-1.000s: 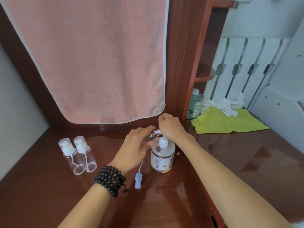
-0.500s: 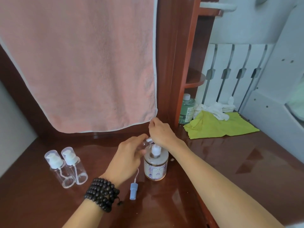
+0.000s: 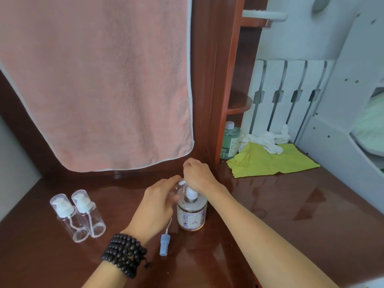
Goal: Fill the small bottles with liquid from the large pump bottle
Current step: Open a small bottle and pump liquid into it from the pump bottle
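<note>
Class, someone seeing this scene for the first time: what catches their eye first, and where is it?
A big pink towel hangs over the upper left. Below it, both hands meet at the pump bottle in the centre. Two clear small bottles stand at left, a lime cloth at right.

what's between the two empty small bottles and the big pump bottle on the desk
In the head view, the left hand and its beaded wrist sit between the two small bottles and the pump bottle, with a blue spray cap lying just in front.
</note>
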Demonstrator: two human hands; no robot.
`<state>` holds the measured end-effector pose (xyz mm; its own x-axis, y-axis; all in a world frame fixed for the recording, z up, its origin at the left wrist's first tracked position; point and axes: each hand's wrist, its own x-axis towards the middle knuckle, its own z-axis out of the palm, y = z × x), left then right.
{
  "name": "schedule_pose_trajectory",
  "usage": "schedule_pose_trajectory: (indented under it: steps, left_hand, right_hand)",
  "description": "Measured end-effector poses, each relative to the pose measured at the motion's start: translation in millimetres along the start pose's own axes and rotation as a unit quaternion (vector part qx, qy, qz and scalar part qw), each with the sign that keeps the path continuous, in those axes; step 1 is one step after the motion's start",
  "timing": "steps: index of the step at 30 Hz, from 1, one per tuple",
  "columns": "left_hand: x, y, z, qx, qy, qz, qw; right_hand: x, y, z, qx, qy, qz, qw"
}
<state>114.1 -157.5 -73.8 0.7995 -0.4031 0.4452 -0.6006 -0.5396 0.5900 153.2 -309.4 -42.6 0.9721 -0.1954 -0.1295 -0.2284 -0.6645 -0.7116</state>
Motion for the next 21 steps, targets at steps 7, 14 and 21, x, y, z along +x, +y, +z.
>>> schedule_pose_trajectory:
  steps: [7,14,21]
  left_hand:
    - [0,2,-1,0.0,-0.014,0.006,1.0]
    - [0,0,-1,-0.003,-0.004,0.011,1.0]
    - [-2,1,1,-0.001,-0.006,0.021,1.0]
  right_hand:
    - [-3,3,-3,-0.009,-0.007,0.017,1.0]
    - [1,1,-1,0.011,0.004,0.014,1.0]
    - [-2,1,-2,-0.012,0.004,0.033,0.999]
